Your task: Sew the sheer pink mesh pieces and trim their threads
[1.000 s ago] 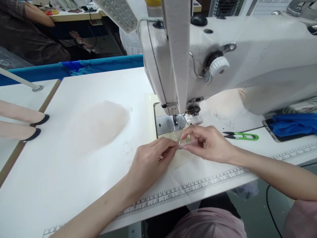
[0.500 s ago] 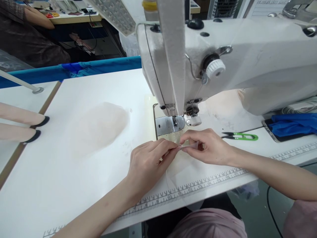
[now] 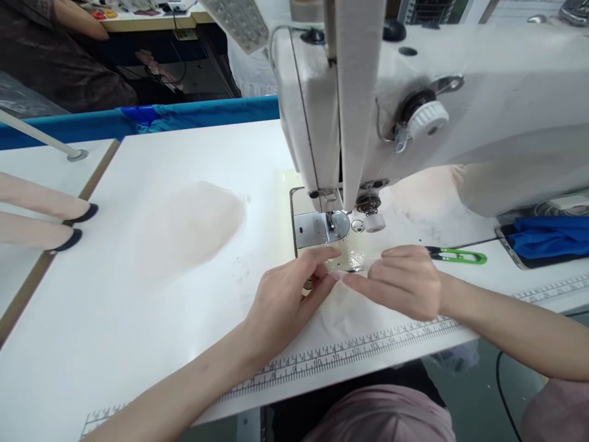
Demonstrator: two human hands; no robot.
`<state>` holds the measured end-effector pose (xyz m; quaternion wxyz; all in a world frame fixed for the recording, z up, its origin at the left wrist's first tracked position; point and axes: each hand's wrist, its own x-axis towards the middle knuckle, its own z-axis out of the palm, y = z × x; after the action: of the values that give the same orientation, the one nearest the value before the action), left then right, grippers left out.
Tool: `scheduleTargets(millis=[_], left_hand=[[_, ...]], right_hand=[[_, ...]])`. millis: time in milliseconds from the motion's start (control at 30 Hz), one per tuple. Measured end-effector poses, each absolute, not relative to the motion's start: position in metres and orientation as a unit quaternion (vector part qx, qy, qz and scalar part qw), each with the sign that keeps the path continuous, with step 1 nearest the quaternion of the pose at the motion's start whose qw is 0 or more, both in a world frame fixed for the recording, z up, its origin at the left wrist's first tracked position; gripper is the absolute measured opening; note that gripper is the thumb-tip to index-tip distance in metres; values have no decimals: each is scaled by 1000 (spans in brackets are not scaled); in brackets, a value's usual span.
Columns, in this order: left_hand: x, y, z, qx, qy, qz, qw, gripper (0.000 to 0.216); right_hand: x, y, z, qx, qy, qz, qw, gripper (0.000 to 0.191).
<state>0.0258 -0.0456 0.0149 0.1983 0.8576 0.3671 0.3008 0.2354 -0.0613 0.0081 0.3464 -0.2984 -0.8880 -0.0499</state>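
Note:
In front of the sewing machine's needle plate (image 3: pixel 317 228), my left hand (image 3: pixel 288 301) is closed, thumb and forefinger pinching a small piece of sheer pale fabric (image 3: pixel 337 276). My right hand (image 3: pixel 405 282) has its forefinger stretched out to that fabric, its tip against the left fingertips. The other right fingers are curled in, and the thumb is hidden, so what they hold cannot be made out. Above the plate stands the presser foot (image 3: pixel 330 222). Thin, see-through fabric seems to spread below the hands, its edges hard to make out.
Green-handled thread snips (image 3: pixel 462 256) lie right of my right hand. Beyond them are a phone (image 3: pixel 510 248) and blue cloth (image 3: pixel 547 236). A ruler tape (image 3: pixel 317 363) lines the front edge. Sheer beige fabric (image 3: pixel 202 224) lies left; two dark-tipped beige forms (image 3: pixel 41 199) jut in. A person (image 3: pixel 50 61) sits opposite.
My right hand has turned from a thumb-and-finger pinch to curled fingers with the forefinger pointing left. The left hand keeps its pinch. The whole view has shifted slightly.

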Motion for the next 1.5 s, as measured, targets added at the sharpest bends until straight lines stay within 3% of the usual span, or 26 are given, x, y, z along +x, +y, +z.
scheduleTargets(millis=[100,200,333,400,467,600,800,933,1067,1267,1500], left_hand=[[25,-45,14,870,335,305,193,14],[26,-45,18,856,340,294,254,9],[28,-43,20,812,394,205,380,12],[30,-40,16,829,407,198,330,16],[31,-36,9,863,400,212,223,16],[30,-31,-3,896,375,228,75,7],[28,-39,-3,922,269,264,-84,19],[27,-45,0,935,267,223,-75,25],[26,-41,0,935,277,215,-52,26],[25,-32,-2,929,303,206,-43,31],[28,-36,-1,925,321,182,-86,30]], right_hand=[[236,-63,17,-241,-909,-73,332,23],[237,-65,23,-235,-910,-74,334,22],[238,-64,25,-341,-877,125,313,15],[236,-59,22,-396,-841,221,295,14],[233,-53,17,-447,-816,238,278,14],[229,-41,1,-491,-814,171,259,18],[228,-36,-7,-515,-825,71,220,22],[230,-39,-4,-497,-844,-61,190,25],[230,-46,-1,-407,-863,-174,242,22],[229,-44,-5,-450,-867,-150,151,27],[231,-37,-7,-459,-866,-145,136,32]])
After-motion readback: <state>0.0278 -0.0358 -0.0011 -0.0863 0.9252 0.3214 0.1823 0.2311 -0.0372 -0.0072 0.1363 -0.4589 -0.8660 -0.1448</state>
